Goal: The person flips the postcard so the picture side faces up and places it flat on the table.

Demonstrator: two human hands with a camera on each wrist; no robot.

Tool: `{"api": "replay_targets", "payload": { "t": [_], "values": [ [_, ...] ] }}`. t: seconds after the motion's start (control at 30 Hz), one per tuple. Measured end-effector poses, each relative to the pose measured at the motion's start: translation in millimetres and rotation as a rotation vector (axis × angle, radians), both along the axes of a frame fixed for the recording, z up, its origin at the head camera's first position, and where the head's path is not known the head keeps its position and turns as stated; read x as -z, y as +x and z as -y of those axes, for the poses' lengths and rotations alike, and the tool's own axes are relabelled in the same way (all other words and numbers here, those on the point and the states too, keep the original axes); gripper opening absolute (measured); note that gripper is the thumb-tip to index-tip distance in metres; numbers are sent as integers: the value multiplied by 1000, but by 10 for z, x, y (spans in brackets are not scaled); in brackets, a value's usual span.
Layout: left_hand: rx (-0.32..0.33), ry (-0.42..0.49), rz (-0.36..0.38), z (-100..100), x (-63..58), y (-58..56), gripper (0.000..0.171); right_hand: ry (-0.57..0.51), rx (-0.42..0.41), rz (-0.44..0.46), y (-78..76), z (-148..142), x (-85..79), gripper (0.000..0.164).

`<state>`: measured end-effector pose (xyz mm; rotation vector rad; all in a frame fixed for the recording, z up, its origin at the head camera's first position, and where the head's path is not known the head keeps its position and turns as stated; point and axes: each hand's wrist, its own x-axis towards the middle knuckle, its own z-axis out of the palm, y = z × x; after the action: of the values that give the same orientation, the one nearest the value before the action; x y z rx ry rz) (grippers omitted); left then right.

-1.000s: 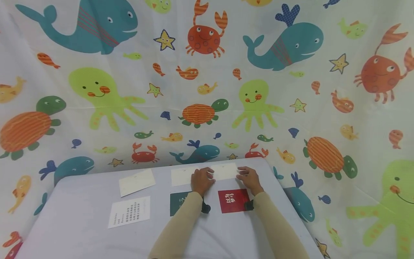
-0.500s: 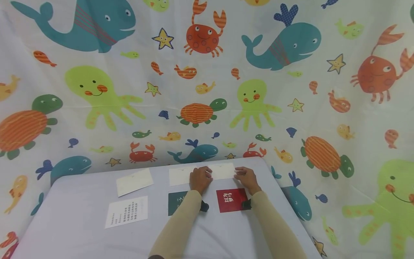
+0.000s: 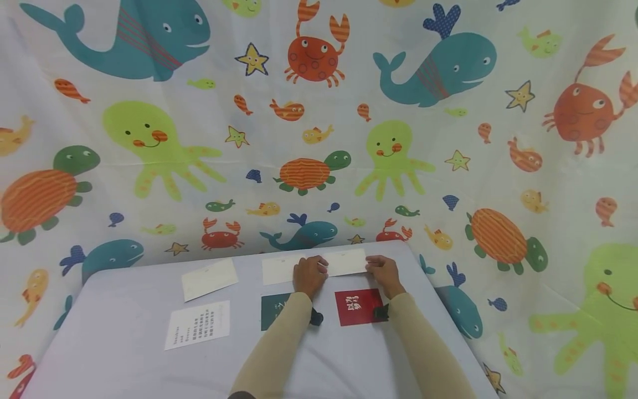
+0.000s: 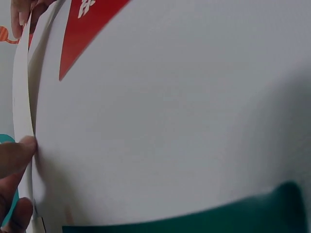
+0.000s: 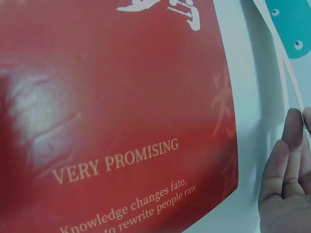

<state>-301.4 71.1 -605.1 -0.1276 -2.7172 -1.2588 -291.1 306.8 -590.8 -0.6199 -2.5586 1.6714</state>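
A cream-white postcard, plain side up, is held by both hands near the back of the table, with a thin shadow beneath its front edge. My left hand pinches its left end; in the left wrist view, fingers grip the postcard's edge. At the other end my right hand pinches the edge, its fingers showing in the right wrist view. Just in front lies a red postcard with white characters, printed "VERY PROMISING". A dark green postcard lies partly hidden under the left forearm.
Another cream postcard lies left of the left hand, partly covered by it. Farther left are a tilted cream card and a white card with printed text. A sea-animal curtain hangs behind the white-covered table.
The right hand has closed in on the right end of the cream postcard and now pinches it. The postcard's front edge has risen slightly, showing a shadow. The left hand stays nearly still.
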Motion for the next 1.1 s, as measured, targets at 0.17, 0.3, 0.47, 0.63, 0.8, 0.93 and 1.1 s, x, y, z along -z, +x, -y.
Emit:
{"api": "replay_targets", "payload": {
  "t": [0.17,0.3,0.47,0.63,0.8,0.93,1.1],
  "values": [
    [0,7,-1,7,-22,14,13,-68,20,-9,33,-24,-29,26],
    [-2,18,0,28,-53,25,11,-109,28,-4,58,-57,-49,27],
    [-1,58,-1,37,-86,10,10,-121,22,15,86,-96,-83,28],
    [1,139,14,51,-122,-9,13,-142,2,9,104,-111,-105,30],
    [24,185,87,126,-127,-38,17,-178,-26,16,108,-114,-106,31],
    [62,213,130,195,-137,-50,18,-204,-53,14,108,-129,-85,33],
    [106,231,148,256,-173,-57,19,-195,-75,8,119,-141,-75,36]
  ]
}}
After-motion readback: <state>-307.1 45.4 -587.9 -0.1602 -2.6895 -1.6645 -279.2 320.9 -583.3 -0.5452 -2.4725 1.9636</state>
